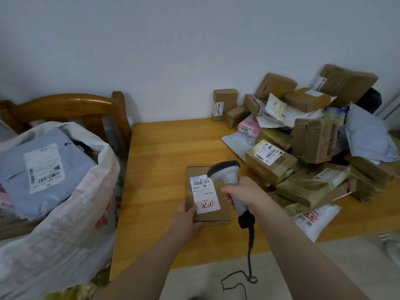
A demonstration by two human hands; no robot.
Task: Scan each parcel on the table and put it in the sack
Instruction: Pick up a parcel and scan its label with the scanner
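Open yellow wooden bench (164, 148) is left beyond both hands. It is bounded left of the left hand (186, 215) by the white woven plastic sack (71, 224) and right of the right hand (242, 195) by a heap of brown cardboard parcels (313, 144). The flat brown cardboard parcel with a white label (217, 213) is gripped at its near-left corner by the left hand. A grey handheld scanner (227, 172) is clasped by the right hand over it. A pale wall is seen behind.

The worktop (160, 152) is honey-yellow with fine wood grain. The flat parcel (214, 217) is plain brown card, its label (204, 194) white with black barcodes and a red stamp. The scanner (230, 178) is pale grey, capped black — the sack (71, 234) white, printed in faded red.
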